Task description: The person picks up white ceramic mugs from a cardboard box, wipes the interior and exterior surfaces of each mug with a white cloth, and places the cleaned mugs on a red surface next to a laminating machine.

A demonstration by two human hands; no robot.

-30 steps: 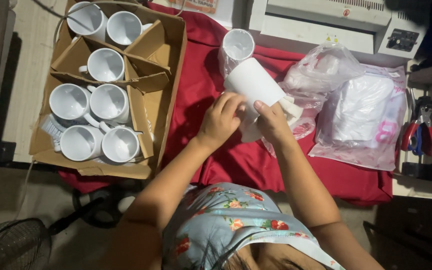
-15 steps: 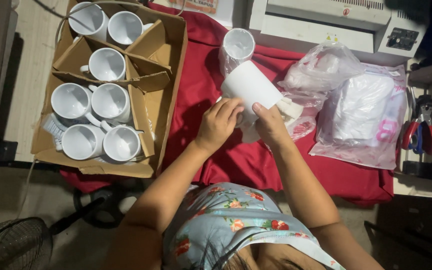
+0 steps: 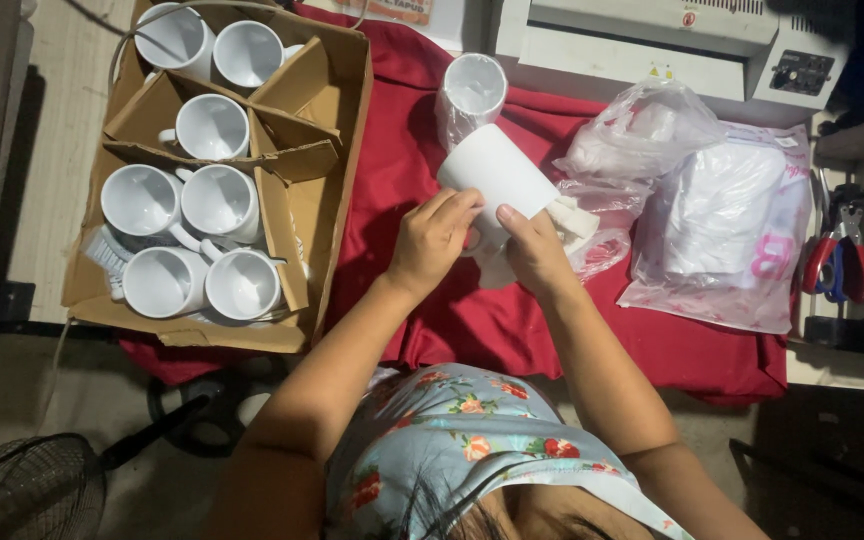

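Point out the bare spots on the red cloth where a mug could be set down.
Bare red cloth lies between the cardboard box and the wrapped mug, and along the near edge below both hands. The right side is crowded with plastic bags. Left hand and right hand hold a white mug.

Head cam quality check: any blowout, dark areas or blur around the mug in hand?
Head view: the white mug held by the left hand and right hand is nearly blown out, little surface detail; edges sharp, no motion blur; red cloth well lit; floor and lower corners fall dark.
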